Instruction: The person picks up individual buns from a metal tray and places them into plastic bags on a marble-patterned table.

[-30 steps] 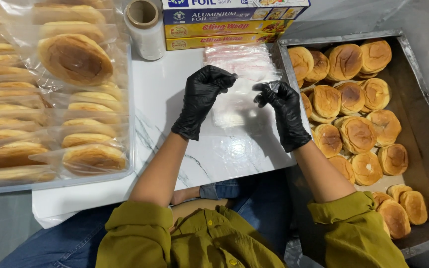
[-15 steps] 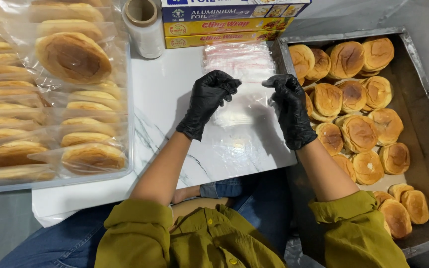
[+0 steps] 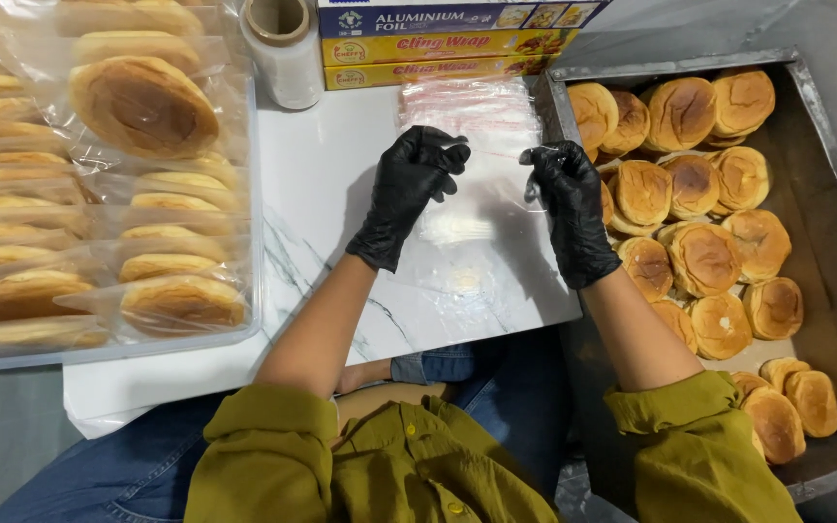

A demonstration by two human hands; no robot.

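Both my hands wear black gloves and pinch the top corners of one clear plastic bag (image 3: 484,208), stretched between them over the white marble table (image 3: 322,184). My left hand (image 3: 409,184) grips the bag's left corner. My right hand (image 3: 566,199) holds the right corner, close to the metal tray's edge. Just beyond the bag lies a stack of clear bags (image 3: 467,105).
A metal tray (image 3: 816,126) of unwrapped buns (image 3: 704,257) sits at the right. At the left, a clear bin (image 3: 244,223) holds bagged buns (image 3: 142,105). A roll of film (image 3: 283,48) and boxes of foil and wrap (image 3: 448,44) stand at the back.
My hands have drawn apart, spreading the clear bag wider between them. The right hand moved toward the tray edge; the left hand shifted slightly left and up.
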